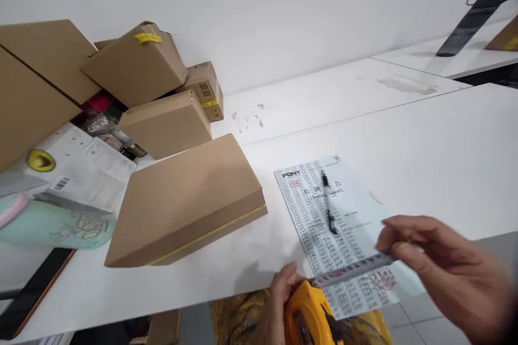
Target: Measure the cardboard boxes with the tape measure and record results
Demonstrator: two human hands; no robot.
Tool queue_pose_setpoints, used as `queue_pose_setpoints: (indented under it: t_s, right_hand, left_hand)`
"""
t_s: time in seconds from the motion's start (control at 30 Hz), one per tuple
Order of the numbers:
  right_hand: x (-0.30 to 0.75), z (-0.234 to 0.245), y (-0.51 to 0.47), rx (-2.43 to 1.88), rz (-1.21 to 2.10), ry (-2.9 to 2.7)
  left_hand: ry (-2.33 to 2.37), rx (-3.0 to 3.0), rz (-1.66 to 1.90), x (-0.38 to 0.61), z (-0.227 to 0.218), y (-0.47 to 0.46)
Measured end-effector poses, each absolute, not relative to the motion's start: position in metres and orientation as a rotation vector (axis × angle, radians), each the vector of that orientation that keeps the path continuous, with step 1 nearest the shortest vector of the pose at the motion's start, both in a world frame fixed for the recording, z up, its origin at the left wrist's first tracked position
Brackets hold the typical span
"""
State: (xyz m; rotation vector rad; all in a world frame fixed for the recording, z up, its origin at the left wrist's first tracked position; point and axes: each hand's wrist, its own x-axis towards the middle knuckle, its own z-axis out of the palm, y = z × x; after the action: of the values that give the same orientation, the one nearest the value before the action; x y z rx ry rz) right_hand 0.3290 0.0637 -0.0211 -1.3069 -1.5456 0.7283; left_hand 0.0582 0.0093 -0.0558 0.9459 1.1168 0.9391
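My left hand grips a yellow tape measure at the table's near edge. My right hand pinches the end of its tape blade, drawn out a short way to the right above a printed sheet. A black pen lies on that sheet. A flat brown cardboard box rests on the white table just left of the sheet.
Several stacked cardboard boxes crowd the back left, with a white printed package and a mint-green item in front. A dark object leans on a far table at the upper right.
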Motion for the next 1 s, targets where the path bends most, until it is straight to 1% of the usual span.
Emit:
queue_pose_setpoints:
  t_s: [0.1,0.17,0.23,0.33,0.43,0.53,0.6,0.67,0.73,0.77,0.83,0.93,1.0]
  right_hand:
    - [0.307,-0.017,0.065,-1.229,0.777,-1.628]
    - [0.304,-0.018,0.077,-1.240,0.667,-1.750]
    - [0.314,-0.026,0.098,-1.301,0.428,-1.871]
    - [0.335,-0.043,0.139,-1.402,-0.064,-2.126]
    - [0.348,-0.055,0.177,-1.327,-0.445,-2.527]
    - [0.350,-0.057,0.203,-1.095,-0.659,-2.813]
    - [0.353,-0.055,0.213,-0.961,-0.695,-2.881]
    - [0.360,-0.053,0.219,-0.883,-0.632,-2.873]
    - [0.370,-0.051,0.218,-0.877,-0.477,-2.798]
    - [0.374,-0.050,0.215,-0.925,-0.391,-2.716]
    - [0.378,-0.049,0.204,-1.153,-0.208,-2.416]
    - [0.368,-0.047,0.180,-1.530,0.260,-1.795]
    - [0.358,-0.049,0.168,-1.563,0.638,-1.546]
  left_hand:
    - [1.085,1.022,0.989,0.058,-0.062,0.011]
    - [1.035,1.131,1.029,0.056,-0.062,0.012]
    - [1.026,1.232,1.041,0.051,-0.057,0.013]
    - [1.167,1.392,0.995,0.045,-0.046,0.021]
    - [1.275,1.648,0.922,0.046,-0.034,0.040]
    - [1.260,1.925,0.883,0.056,-0.030,0.070]
    - [1.271,2.086,0.843,0.065,-0.034,0.090]
    - [1.318,2.231,0.781,0.074,-0.040,0.108]
    - [1.374,2.373,0.680,0.080,-0.045,0.122]
    - [1.401,2.446,0.624,0.083,-0.047,0.128]
    - [1.447,2.583,0.508,0.088,-0.049,0.140]
    - [1.490,2.743,0.391,0.094,-0.048,0.159]
    - [1.504,2.820,0.350,0.100,-0.046,0.172]
